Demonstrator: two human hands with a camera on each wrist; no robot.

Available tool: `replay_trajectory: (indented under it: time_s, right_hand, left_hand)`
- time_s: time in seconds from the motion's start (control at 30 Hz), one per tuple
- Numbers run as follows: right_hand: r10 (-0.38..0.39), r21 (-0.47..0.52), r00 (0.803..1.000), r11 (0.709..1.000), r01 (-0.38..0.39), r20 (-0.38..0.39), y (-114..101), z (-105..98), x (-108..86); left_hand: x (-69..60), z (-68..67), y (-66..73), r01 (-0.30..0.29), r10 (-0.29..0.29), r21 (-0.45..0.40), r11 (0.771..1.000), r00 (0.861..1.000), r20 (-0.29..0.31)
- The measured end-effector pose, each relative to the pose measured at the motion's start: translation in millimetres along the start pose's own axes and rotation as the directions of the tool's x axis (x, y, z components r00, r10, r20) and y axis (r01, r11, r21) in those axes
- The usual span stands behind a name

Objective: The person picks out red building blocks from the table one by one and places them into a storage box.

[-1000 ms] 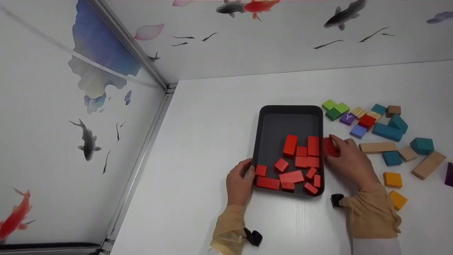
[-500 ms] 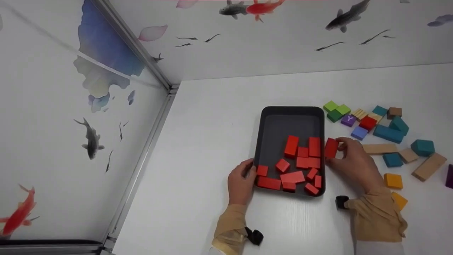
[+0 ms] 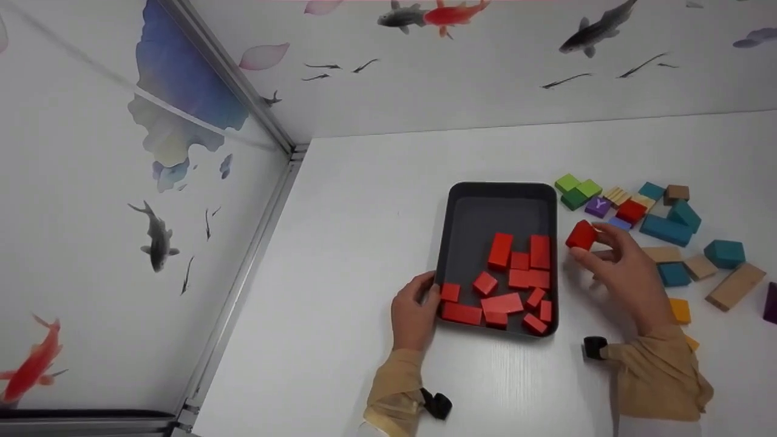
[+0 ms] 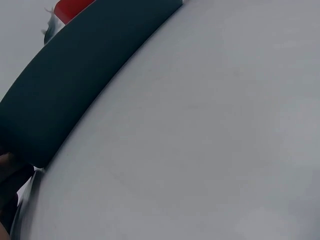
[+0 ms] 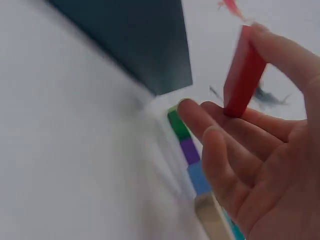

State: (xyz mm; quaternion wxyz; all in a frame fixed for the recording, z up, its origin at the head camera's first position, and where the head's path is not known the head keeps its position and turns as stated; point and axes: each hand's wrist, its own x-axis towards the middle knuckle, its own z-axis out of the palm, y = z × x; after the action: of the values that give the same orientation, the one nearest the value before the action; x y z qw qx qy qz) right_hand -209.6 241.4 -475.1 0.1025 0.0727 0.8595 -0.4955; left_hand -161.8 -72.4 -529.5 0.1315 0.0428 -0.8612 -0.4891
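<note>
A dark grey tray lies on the white table, with several red blocks in its nearer half. My left hand grips the tray's left side near the front corner; the left wrist view shows the tray's dark outer wall. To the right of the tray, my right hand pinches a red block between thumb and fingertips. In the right wrist view this red block is held tilted, apart from the tray wall, while the other fingers are loosely bent.
Behind and right of my right hand lie loose blocks: green ones, a purple one, another red block, teal ones, plain wooden ones and yellow ones. White printed panels stand behind and left of the table.
My right hand has moved a little right, away from the tray's edge, and the red block in it has turned to show an end. My left hand stays on the tray.
</note>
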Motion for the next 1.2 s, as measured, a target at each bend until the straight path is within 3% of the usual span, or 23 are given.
replay_trajectory:
  time_s: [0.27,0.37,0.5,0.9,1.2]
  right_hand:
    - [-0.143,-0.029,0.990,0.989,0.143,0.003,-38.4,16.3,-12.1]
    - [-0.215,-0.002,0.977,0.977,0.215,0.001,-53.4,28.1,-18.8]
    - [-0.329,0.008,0.944,0.944,0.329,-0.004,-67.4,46.2,-25.5]
    - [-0.511,-0.135,0.859,0.849,0.511,0.043,-69.7,96.3,-24.7]
    - [-0.518,-0.250,0.846,0.808,0.533,0.131,-61.0,117.0,-21.6]
  left_hand:
    - [-0.9,-1.3,0.3,0.000,0.000,0.000,1.000,1.000,0.010]
    - [-0.9,-1.7,-0.4,0.000,0.000,0.009,1.000,1.000,0.007]
    - [-0.5,-1.7,-0.7,-0.001,0.001,0.012,1.000,1.000,0.005]
    - [-0.7,-1.5,-1.2,0.018,-0.019,0.016,1.000,1.000,0.012]
    - [-0.3,-1.0,-0.7,0.019,-0.019,0.041,0.999,1.000,0.003]
